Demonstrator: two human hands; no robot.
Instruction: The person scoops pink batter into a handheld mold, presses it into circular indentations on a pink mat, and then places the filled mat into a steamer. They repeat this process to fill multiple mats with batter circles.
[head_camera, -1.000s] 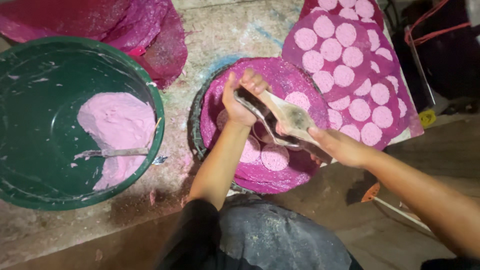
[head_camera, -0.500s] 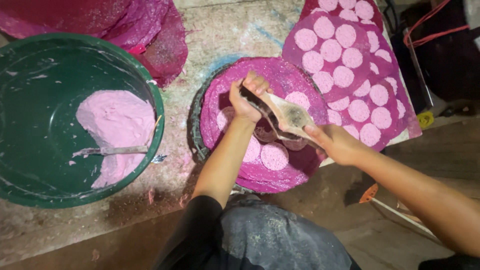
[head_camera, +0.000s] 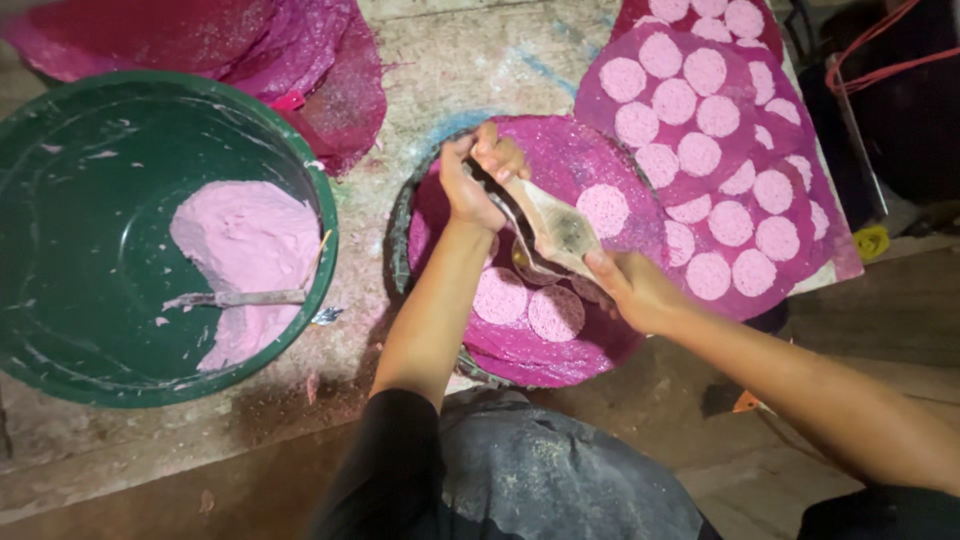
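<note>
My left hand (head_camera: 478, 178) is closed around the far end of a flat wooden paddle (head_camera: 560, 226). My right hand (head_camera: 632, 290) grips its near end. A thin metal piece (head_camera: 520, 252) curves under the paddle. The paddle hangs over a round tray (head_camera: 400, 232) covered by a magenta mesh sheet (head_camera: 590, 150). Three pale pink discs lie on that mesh: one (head_camera: 500, 297) and another (head_camera: 556, 313) below the paddle, a third (head_camera: 603, 208) beside it.
A big green basin (head_camera: 60, 300) at the left holds pink batter (head_camera: 250, 238) and a spoon (head_camera: 240, 297). Stacked magenta sheets (head_camera: 800, 235) with several pink discs lie at the right. Crumpled magenta mesh (head_camera: 250, 45) sits at the top left. My dark-clothed knee (head_camera: 560, 470) is below.
Both hands and the paddle have shifted slightly toward the far side of the tray. The basin and sheets have not moved.
</note>
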